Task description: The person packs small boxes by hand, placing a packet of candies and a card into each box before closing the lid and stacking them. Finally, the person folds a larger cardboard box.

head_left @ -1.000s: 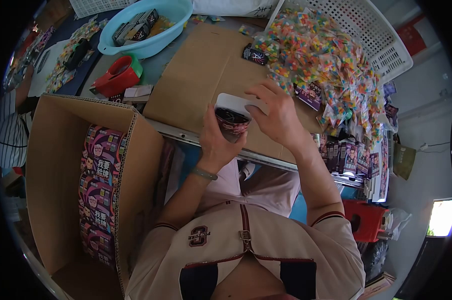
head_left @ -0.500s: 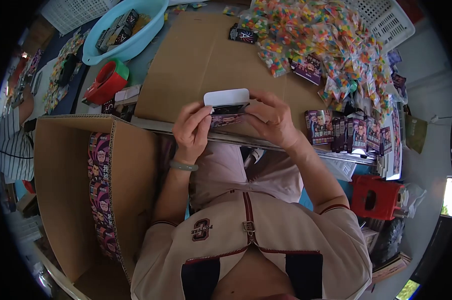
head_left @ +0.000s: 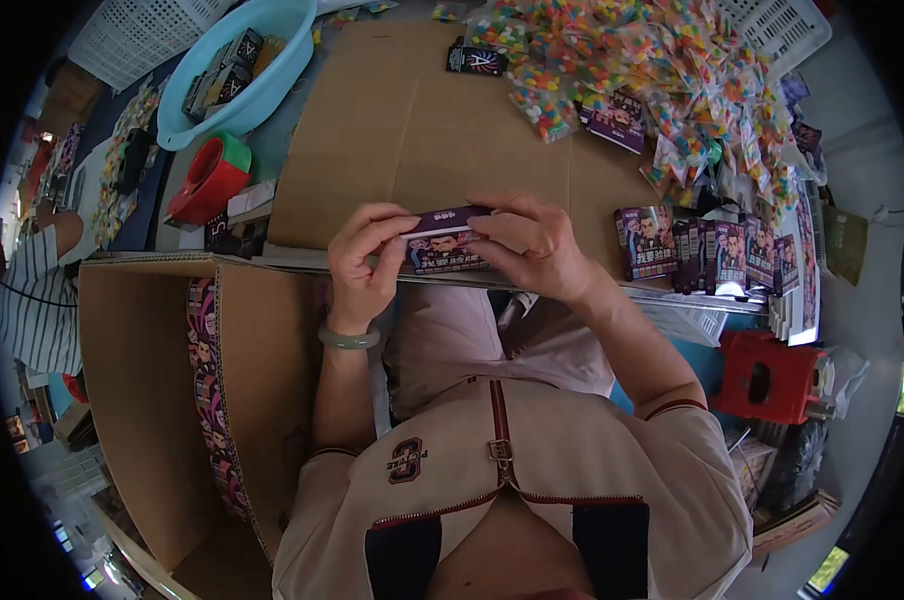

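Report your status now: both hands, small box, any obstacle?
Left hand, right hand: both gripping purple printed box. Lid flap down, full closure unclear. Nothing visibly blocking.

"我要验牌" on purple boxes [head_left: 648, 240], "PICTURE" on shirt [head_left: 552, 440]

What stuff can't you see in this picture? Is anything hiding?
All in the head view:
- Inside of the small purple box: covered by its flap.
- Smallest print on that box: too tiny to read.
- Whatever lies under the heaped candy bags: the heap hides it.
- Rest of the white basket at upper right: cut off by the top edge.
- Head of the person in stripes: lost in the dark lens border.
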The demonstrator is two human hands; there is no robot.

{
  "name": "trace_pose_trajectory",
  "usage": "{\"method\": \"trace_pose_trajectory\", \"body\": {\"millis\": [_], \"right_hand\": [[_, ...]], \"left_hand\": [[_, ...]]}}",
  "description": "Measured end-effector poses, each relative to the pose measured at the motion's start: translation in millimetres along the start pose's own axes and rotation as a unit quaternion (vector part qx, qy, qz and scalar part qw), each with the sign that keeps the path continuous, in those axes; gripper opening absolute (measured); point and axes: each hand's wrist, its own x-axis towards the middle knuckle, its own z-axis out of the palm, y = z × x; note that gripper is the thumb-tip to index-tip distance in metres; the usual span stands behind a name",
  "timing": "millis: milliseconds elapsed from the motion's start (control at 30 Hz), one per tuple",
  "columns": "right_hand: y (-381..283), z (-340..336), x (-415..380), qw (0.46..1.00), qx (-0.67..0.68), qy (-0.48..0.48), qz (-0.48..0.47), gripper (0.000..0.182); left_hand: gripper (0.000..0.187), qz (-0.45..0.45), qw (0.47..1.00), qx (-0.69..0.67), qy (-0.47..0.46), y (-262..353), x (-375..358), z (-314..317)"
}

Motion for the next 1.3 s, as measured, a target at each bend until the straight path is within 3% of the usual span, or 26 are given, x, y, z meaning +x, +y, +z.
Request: {"method": "trace_pose_trajectory", "body": {"millis": [167, 233, 267, 367, 467, 533, 633, 733, 833, 900, 933, 1000, 1067, 1200, 1233, 1300], "right_hand": [[-17.8, -9.7, 10.7, 0.999, -0.01, -0.036, 0.025, 0.019], [-20.8, -14.8, 13.7, 0.984, 0.027, -0.089, 0.149, 0.021], [-20.0, -17.1, 14.4, 0.984, 0.028, -0.089, 0.151, 0.021], [-15.8, -18.4, 11.3, 0.986, 0.038, -0.108, 0.118, 0.023], [-9.5, -10.1, -4.5, 0.995, 0.048, -0.043, 0.074, 0.025], [-12.9, -9.2, -13.8, 0.999, -0.019, -0.029, 0.004, 0.027], [-17.9, -16.6, -21.8, 0.996, -0.072, -0.056, -0.007, 0.031], [-20.5, -14.5, -25.9, 0.993, -0.113, -0.02, -0.012, 0.035], [-33.6, -25.6, -32.9, 0.984, -0.179, 0.013, -0.002, 0.042], [-42.1, -33.7, -39.4, 0.977, -0.212, 0.026, -0.014, 0.044], [-45.1, -38.9, -44.5, 0.97, -0.239, 0.022, 0.021, 0.052], [-42.3, -52.9, -52.9, 0.961, -0.27, 0.025, 0.053, 0.059], [-29.3, -67.9, -68.5, 0.951, -0.253, 0.146, 0.104, 0.068], [-26.2, -91.8, -74.0, 0.937, -0.206, 0.22, 0.178, 0.058], [-24.7, -95.1, -78.4, 0.935, -0.207, 0.226, 0.178, 0.058], [-20.6, -101.5, -86.8, 0.961, -0.12, 0.114, 0.222, 0.049]], "left_hand": [[0.018, 0.021, 0.999, 0.013, -0.021, 20.7, 3.8, 9.0], [0.019, 0.027, 0.999, 0.042, -0.014, 24.5, 3.5, 12.6], [0.019, 0.034, 0.997, 0.07, -0.006, 25.5, 3.0, 14.4], [0.018, 0.052, 0.997, 0.064, 0.007, 23.1, 2.1, 17.8], [0.018, 0.031, 0.999, 0.029, 0.011, 21.9, -1.3, 20.6], [0.018, 0.03, 0.999, 0.027, 0.01, 22.3, -5.5, 19.6], [0.017, 0.047, 0.998, 0.05, 0.009, 25.3, -11.5, 20.1], [0.017, 0.068, 0.995, 0.077, 0.021, 23.3, -14.2, 30.0], [0.016, 0.038, 0.995, 0.076, 0.044, 19.2, -4.9, 46.7], [0.014, -0.12, 0.983, -0.12, 0.066, 16.2, 5.3, 73.0], [0.014, -0.171, 0.967, -0.181, 0.054, 23.5, 11.8, 88.3], [0.014, -0.154, 0.972, -0.179, 0.02, 19.6, 21.2, 110.2], [0.014, -0.143, 0.975, -0.171, -0.014, 16.7, 26.4, 129.8], [0.013, -0.124, 0.967, -0.216, -0.051, 29.6, 32.2, 154.3], [0.014, -0.105, 0.971, -0.204, -0.063, 32.4, 33.1, 158.9], [0.014, -0.081, 0.976, -0.188, -0.075, 35.4, 36.6, 165.8]]}}
